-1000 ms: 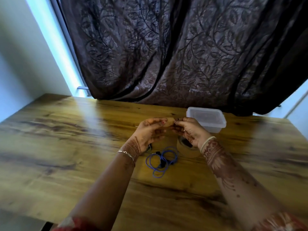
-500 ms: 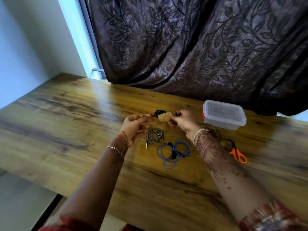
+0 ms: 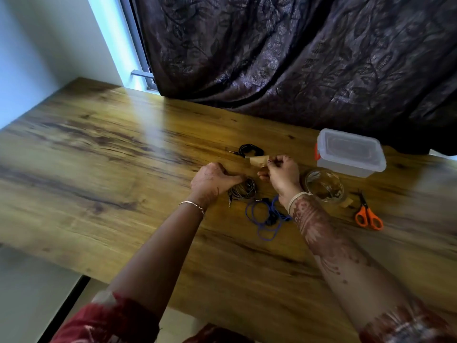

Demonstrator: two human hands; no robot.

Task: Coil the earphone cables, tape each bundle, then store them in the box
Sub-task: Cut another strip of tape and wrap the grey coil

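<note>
Wooden table (image 3: 111, 157), dark curtain (image 3: 296, 58) behind; left hand (image 3: 212, 180) grips grey coil (image 3: 244, 190), right hand (image 3: 282, 175) pinches tape (image 3: 258, 160).

Dim, motion-blurred; window daylight upper left.

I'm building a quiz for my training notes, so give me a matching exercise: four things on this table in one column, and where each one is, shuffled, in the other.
Things
1. grey cable coil
2. tape strip
3. scissors
4. box

Places
A. lying untouched, right of the tape roll
B. held on the table by the left hand
C. lid on, by the curtain
D. pinched by the right hand

Pairs: 1-B, 2-D, 3-A, 4-C
</note>
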